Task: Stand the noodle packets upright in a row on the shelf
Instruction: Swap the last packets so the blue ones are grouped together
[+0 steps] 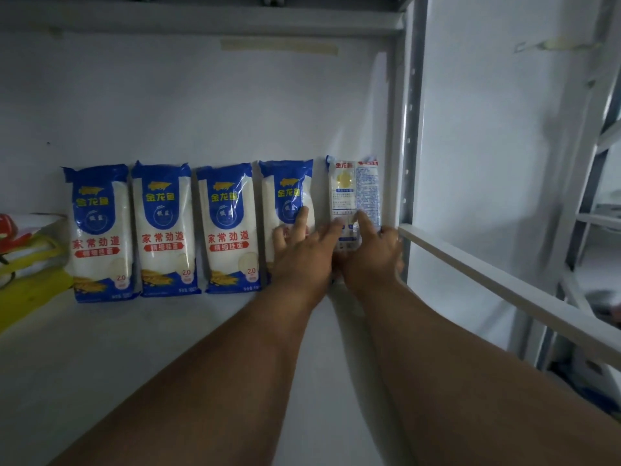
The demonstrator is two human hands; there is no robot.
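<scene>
- Head view is showing us five noodle packets standing upright in a row against the pale back wall (201, 105) of the white shelf board (168, 348); we are judging that leaning on this wall is what is keeping such soft bags from falling.
- The first blue-and-white plastic noodle packet (100, 230), the second one (164, 227) and the third one (228, 227) are standing side by side with the printed front turned to us, each just beside its neighbour.
- Our left hand (299, 253) is resting with straight, spread fingers on the fourth blue-and-white packet (285, 196); it is pressing flat and not curling round the bag, probably to steady it.
- Our right hand (369, 253) is holding the fifth packet, the one turned with its white text side out (356, 193), low on its body; one finger is stretched up along the front, and the thumb side is seeming to pinch the edge, so we are reading this as a grip.
- This fifth packet is standing at the right end of the row, near the grey metal upright post (408, 146).
- The two hands are covering the lower parts of the fourth and fifth packets, so we cannot tell if their bases are sitting flat on the board.
- At the left border a yellow-and-red bag (23, 257) is cut off, and we cannot make out what it is.
</scene>
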